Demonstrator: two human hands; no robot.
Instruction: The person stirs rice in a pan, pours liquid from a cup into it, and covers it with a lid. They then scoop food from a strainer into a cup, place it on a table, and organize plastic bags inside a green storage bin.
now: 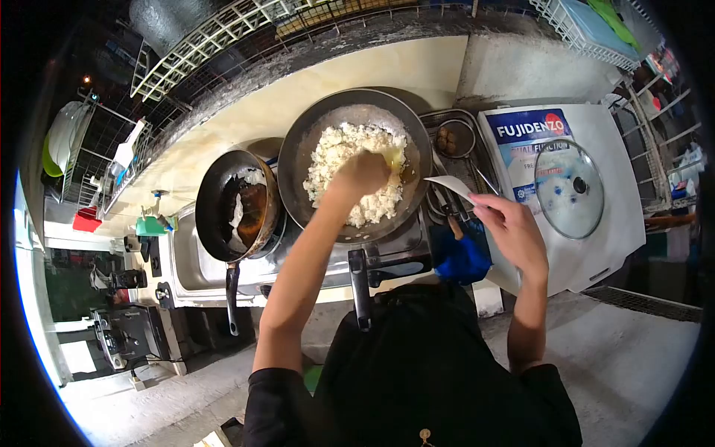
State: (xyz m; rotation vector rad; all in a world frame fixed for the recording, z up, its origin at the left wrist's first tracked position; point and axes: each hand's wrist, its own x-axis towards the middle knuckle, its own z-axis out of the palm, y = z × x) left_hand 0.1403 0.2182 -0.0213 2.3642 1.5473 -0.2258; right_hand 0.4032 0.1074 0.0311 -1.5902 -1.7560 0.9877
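Observation:
Over the large dark wok [294, 160], my left hand [361, 176] is blurred and looks closed, right above the white rice [335, 153]. A yellowish patch shows beside its fingers; I cannot tell what the hand holds. To the right of the wok, my right hand [512, 227] pinches a thin, white, tapered piece [450, 184] between thumb and fingers. Its pointed end reaches toward the wok's right rim. The wok's handle [360, 287] points toward me.
At left stands a smaller frying pan [249, 201] with dark oil and a white piece in it. A small strainer [455, 138] and a blue cloth [463, 259] lie right of the wok. Farther right, a glass lid [570, 190] rests on a white surface. A sink [195, 257] is at left.

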